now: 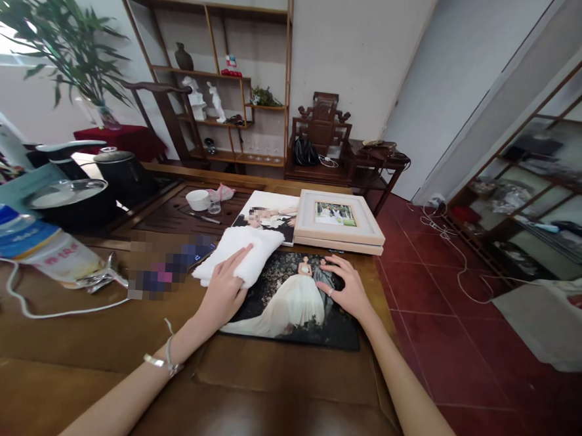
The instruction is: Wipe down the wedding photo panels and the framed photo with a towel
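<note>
A dark photo panel (286, 303) showing a person in a long white gown and a person in grey lies flat on the wooden table before me. My left hand (227, 286) presses on a folded white towel (264, 246), its fingers along the top and the thumb by the near edge. The towel covers the panel's upper left corner. Over the panel's right side is my right hand (343, 287), fingers apart and curved, thumb towards the pictured couple; it holds nothing. Whether its fingertips touch the surface I cannot tell.
Behind the panel lie stacked pale picture frames (339, 231) and another photo print (262, 209). At left are a white cup (198, 200), a lidded pot (69, 204), a black kettle (126, 178), a blue-capped container (37, 245) and a white cable (68, 311). The table's right edge borders red floor tiles.
</note>
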Action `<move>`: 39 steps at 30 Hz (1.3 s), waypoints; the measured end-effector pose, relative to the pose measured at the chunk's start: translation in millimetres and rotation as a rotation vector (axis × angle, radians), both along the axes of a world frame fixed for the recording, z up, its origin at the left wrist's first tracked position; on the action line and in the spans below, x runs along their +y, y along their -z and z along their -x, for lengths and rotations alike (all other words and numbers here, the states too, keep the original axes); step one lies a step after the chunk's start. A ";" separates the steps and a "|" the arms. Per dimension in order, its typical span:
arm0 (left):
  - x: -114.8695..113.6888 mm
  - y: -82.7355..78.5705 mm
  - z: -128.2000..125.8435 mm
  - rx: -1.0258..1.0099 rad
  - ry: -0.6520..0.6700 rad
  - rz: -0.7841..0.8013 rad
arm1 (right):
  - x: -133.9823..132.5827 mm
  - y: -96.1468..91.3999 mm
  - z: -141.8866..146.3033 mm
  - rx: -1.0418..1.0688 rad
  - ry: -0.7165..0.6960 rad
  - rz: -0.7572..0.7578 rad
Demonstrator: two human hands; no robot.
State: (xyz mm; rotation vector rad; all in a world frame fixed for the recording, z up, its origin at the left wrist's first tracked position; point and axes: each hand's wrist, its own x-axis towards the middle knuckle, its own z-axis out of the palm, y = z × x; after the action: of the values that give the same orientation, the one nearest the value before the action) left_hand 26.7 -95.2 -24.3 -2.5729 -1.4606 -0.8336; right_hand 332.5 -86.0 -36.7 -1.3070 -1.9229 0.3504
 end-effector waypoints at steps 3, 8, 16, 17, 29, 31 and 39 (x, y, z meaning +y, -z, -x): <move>-0.2 1.3 0.5 -0.005 -0.003 0.001 | -0.9 -2.5 0.6 0.139 0.010 0.011; -1.4 -0.5 -1.2 0.043 -0.011 0.012 | -2.2 2.3 0.4 0.155 -0.040 0.033; 8.7 -14.1 -0.4 0.244 -0.012 0.020 | -3.4 6.6 -1.1 0.095 -0.050 0.071; 11.2 -15.4 0.3 0.259 -0.005 0.016 | -3.6 6.2 -1.0 0.095 -0.049 0.070; -8.2 -12.2 6.8 0.359 0.202 0.112 | -3.0 6.0 1.0 0.175 -0.013 0.069; -31.2 -11.9 6.8 0.346 0.217 0.103 | -3.0 5.6 1.0 0.180 -0.015 0.072; -77.9 -17.0 4.3 0.218 0.211 0.122 | -5.6 3.1 1.8 0.040 0.053 0.125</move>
State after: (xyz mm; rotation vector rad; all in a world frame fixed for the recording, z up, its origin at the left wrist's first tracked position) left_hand 22.4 -173.1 -7.3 -2.8383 -1.2314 -0.4747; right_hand 330.7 -91.7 -39.8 -1.4189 -1.8548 0.4731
